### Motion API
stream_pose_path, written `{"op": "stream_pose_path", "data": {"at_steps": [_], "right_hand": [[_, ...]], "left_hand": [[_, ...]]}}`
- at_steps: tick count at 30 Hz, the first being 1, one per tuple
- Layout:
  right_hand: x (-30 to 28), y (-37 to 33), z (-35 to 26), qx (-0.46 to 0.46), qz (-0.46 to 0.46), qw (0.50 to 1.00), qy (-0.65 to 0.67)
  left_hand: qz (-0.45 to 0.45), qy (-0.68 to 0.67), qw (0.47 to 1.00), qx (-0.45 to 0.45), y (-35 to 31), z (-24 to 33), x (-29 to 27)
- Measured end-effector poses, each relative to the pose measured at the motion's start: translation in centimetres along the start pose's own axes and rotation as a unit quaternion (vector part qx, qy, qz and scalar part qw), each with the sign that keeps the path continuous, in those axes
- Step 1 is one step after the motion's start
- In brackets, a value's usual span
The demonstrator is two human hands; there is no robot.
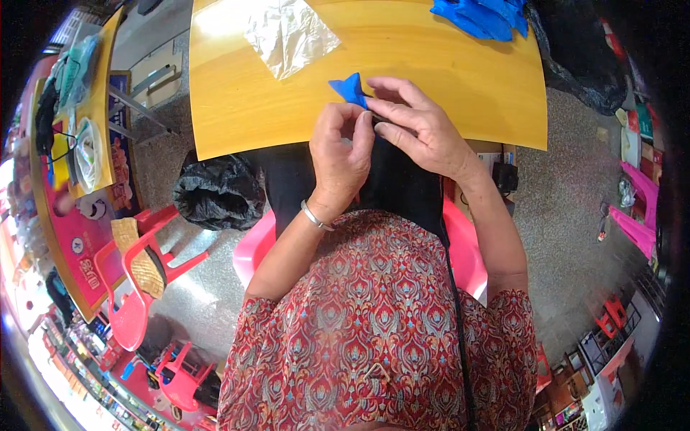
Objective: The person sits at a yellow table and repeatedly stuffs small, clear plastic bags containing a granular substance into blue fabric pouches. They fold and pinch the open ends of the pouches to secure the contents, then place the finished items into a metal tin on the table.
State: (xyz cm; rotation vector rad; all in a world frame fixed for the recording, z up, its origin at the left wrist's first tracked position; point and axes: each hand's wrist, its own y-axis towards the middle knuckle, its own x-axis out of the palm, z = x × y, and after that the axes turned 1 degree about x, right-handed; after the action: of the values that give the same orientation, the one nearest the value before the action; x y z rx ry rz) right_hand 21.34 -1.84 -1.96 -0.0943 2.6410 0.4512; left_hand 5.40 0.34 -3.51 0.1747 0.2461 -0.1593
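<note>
Both hands up at the near edge of the yellow tabletop (445, 79), centre of frame. Left hand (341, 147) curled tight, fingertips pinched narrow on the lower end of a small blue folded piece (350, 89) — looks like thin plastic or fabric, can't tell which. Right hand (417, 126) comes in from the right, fingers bunched and pressed onto the same piece, thumb and forefinger closed at its right edge. So both hands grip it, the piece sticking up and left of the fingertips, resting on the table just inside the edge. Silver bangle (315, 215) on the left wrist.

Upper centre: a crinkled clear plastic sheet (290, 34) lying flat on the table, well apart from the hands. Top right of frame: a pile of blue pieces (480, 16), same colour, at the table's far side, next to a black bag (575, 50).

Below the table, left of centre: another black bag (219, 190) on the floor. Pink plastic chair (467, 244) under the person. Red chair (140, 287) at lower left.
</note>
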Motion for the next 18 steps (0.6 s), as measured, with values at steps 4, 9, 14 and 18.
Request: {"op": "stream_pose_path", "data": {"at_steps": [4,9,14,18], "right_hand": [[0.4,0.6,0.1,-0.018,0.005,0.999,-0.041],[1.3,1.1,0.1,0.036,0.048,0.998,-0.025],[1.0,1.5,0.5,0.136,0.03,0.971,0.194],[1.1,1.9,-0.3,0.235,0.033,0.887,0.397]], "left_hand": [[0.004,-0.004,1.0,-0.001,-0.1,-0.2,-0.2],[-0.016,0.007,1.0,0.004,0.1,-0.4,-0.5],[-0.002,-0.157,0.986,-0.054,0.6,0.0,-0.9],[0.01,-0.203,0.974,-0.103,1.9,1.9,-1.6]]}}
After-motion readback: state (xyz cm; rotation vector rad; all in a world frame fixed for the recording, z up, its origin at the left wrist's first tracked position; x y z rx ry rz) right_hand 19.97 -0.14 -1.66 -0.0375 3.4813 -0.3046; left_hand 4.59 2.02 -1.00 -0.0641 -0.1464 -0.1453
